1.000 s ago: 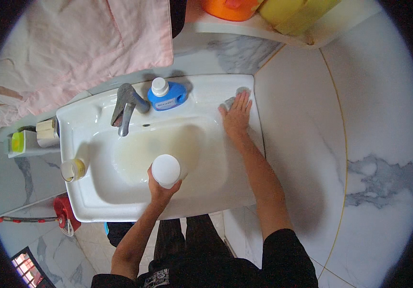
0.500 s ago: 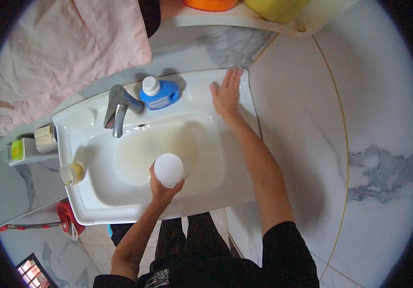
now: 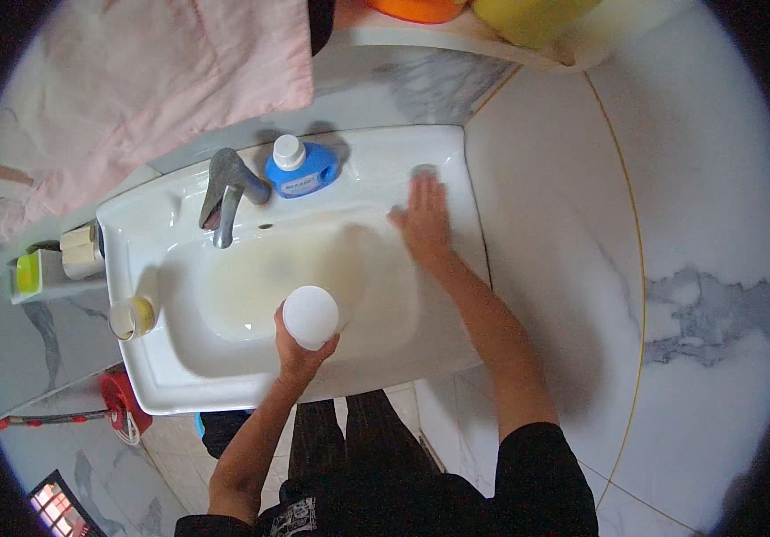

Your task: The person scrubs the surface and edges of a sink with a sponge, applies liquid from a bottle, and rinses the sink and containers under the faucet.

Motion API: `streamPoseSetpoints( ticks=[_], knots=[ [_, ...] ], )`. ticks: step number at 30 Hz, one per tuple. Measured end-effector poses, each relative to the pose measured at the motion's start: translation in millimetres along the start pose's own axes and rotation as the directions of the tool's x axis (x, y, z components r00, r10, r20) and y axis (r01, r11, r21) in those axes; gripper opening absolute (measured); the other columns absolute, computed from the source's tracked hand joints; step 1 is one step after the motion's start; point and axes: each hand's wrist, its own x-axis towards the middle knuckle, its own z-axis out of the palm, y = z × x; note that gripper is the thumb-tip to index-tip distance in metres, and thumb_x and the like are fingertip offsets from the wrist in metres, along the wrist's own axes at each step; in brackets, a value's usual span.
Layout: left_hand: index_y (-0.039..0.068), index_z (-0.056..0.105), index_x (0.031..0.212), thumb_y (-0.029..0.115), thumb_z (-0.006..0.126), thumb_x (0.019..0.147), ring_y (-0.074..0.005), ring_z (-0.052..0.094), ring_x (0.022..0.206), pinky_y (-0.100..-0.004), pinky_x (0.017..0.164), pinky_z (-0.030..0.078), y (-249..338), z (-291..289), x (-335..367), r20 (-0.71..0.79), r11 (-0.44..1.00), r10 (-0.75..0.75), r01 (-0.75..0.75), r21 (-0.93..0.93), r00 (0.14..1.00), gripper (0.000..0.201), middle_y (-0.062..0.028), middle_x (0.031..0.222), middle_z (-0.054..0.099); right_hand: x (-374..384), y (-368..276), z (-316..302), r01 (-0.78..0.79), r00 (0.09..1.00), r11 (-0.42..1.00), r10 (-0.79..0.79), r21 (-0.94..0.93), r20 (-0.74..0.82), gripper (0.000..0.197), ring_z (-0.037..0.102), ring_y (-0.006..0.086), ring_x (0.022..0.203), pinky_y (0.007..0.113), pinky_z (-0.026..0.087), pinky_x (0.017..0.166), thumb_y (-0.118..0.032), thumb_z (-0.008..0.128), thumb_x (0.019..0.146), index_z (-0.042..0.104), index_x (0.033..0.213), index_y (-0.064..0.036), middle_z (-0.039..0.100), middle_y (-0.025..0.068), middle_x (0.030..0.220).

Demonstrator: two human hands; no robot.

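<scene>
My left hand (image 3: 298,360) is wrapped round a white round container (image 3: 311,318), held above the front part of the white washbasin (image 3: 154,380). Only its smooth pale top shows, so I cannot tell whether that is a lid or a base. Cloudy, yellowish water (image 3: 255,277) lies in the bowl below. On the basin's right back ledge my right hand (image 3: 426,224) is palm down, fingers stretched out and somewhat blurred. A small grey patch by its fingertips is too smeared to identify. Nothing shows in its grasp.
A grey metal faucet (image 3: 228,192) and a blue bottle with a white cap (image 3: 303,170) stand along the basin's back. A small yellow jar (image 3: 132,318) sits on the left rim. Pink cloth (image 3: 179,80) hangs at upper left; a marble wall (image 3: 564,224) borders the right side.
My right hand has slid from the back edge of the ledge toward me. My left hand keeps hold of the container, nearly unmoved. The view has shifted slightly.
</scene>
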Motion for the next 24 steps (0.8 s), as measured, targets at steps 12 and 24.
streamPoseSetpoints(
  ticks=[12, 24],
  knots=[
    [-0.001, 0.027, 0.123, 0.014, 0.08, 0.056, -0.0284, 0.051, 0.104, -0.0384, 0.089, 0.042, 2.3, -14.3, -3.1, 0.02, 0.998, 0.053, -0.053, -0.019, 0.998, 0.087, -0.0174, 0.111, 0.048, -8.5, 67.8, -41.3, 0.133, 0.99, 0.949, -0.111, -0.285, 0.091, 0.074, 0.016, 0.0383, 0.131, 0.045, 0.01, 0.109, -0.047, 0.047, 0.084, 0.028, 0.132, 0.0072, 0.021, 0.0242, 0.141],
    [0.0, 0.03, 0.124, 0.014, 0.08, 0.056, -0.0282, 0.048, 0.107, -0.0379, 0.091, 0.04, -0.8, -17.9, -17.1, 0.019, 0.984, 0.061, -0.057, -0.167, 0.998, 0.086, -0.0161, 0.113, 0.046, -173.1, -26.2, -69.0, -0.092, 0.943, 0.996, 0.083, 0.012, 0.323, 0.074, 0.005, 0.0357, 0.134, 0.045, 0.005, 0.109, -0.04, 0.043, 0.089, 0.011, 0.137, 0.007, 0.007, 0.0246, 0.144]
  ],
)
